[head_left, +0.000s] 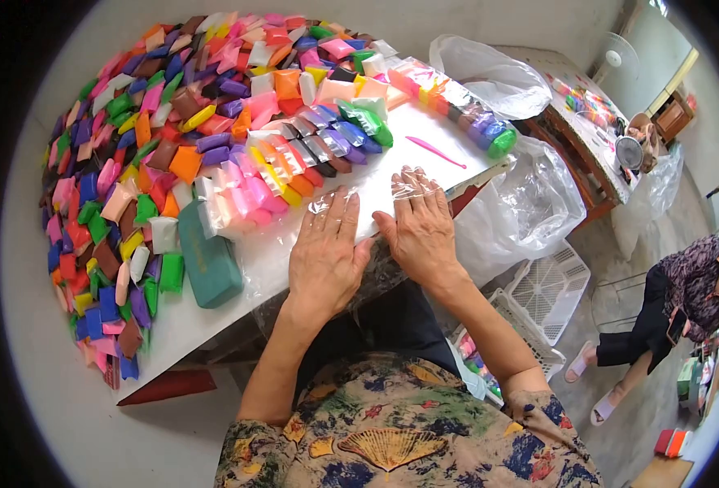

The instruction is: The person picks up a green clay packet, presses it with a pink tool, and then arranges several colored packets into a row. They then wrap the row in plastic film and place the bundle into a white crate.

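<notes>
My left hand [327,252] lies flat near the table's front edge, fingers stretched forward and pressed side by side. My right hand [420,232] rests the same way to its right, with its thumb out. Shiny clear plastic film [324,203] shows over the fingertips of both hands. Just beyond the left hand lies a clear bag holding rows of small coloured packets [302,154]: pink, yellow, red, black, purple and blue. A pink plastic stick-like tool [437,152] lies beyond the right hand. Another long clear bag of coloured packets [457,110] is behind it.
A large heap of coloured packets [156,122] covers the table's left and back. A green box [211,256] stands at the front left. Right of the table are clear plastic bags [530,199], white baskets [548,293], another table [595,154] and a seated person [685,285] holding a phone.
</notes>
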Demonstrator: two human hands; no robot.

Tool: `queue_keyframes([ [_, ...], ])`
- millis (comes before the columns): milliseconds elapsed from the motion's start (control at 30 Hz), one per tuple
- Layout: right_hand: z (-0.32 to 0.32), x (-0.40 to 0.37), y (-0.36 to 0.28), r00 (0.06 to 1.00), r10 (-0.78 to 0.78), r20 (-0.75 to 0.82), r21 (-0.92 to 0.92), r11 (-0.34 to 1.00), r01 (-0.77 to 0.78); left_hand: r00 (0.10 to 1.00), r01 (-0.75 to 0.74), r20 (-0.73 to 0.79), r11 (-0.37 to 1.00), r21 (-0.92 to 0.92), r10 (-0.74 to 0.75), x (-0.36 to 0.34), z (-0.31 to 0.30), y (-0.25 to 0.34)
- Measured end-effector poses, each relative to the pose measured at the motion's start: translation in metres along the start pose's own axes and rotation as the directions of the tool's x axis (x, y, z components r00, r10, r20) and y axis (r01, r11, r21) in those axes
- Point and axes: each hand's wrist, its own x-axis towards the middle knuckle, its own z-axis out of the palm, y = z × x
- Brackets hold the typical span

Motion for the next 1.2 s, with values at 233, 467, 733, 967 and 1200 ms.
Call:
queue_keyframes([
  [233, -0.010, 0.001, 0.002, 0.995, -0.100, 0.025, 0.078, 0.992, 0.098, 0.999, -0.007, 0.046, 0.995, -0.102, 0.012, 0.009, -0.004, 0.008],
  [467, -0.069, 0.012, 0.019, 0.974, 0.045, -0.222, 0.190, 0.982, -0.002, 0.998, -0.044, 0.028, 0.990, -0.133, 0.048, 0.013, 0.001, 0.003],
  [733, -0.014, 0.057, 0.088, 0.996, 0.083, -0.024, 0.064, 0.995, -0.081, 0.999, -0.024, 0.017, 0.979, -0.204, 0.028, 0.025, 0.002, -0.001],
  [967, -0.004, 0.070, 0.105, 0.982, 0.187, 0.025, 0.080, 0.979, -0.188, 1.000, -0.007, 0.021, 0.975, -0.223, 0.012, 0.024, 0.000, -0.002],
  [1200, -0.052, 0.028, 0.018, 0.967, -0.016, -0.253, 0.258, 0.963, 0.084, 0.998, 0.010, 0.066, 0.980, -0.201, 0.003, 0.021, 0.004, 0.000],
])
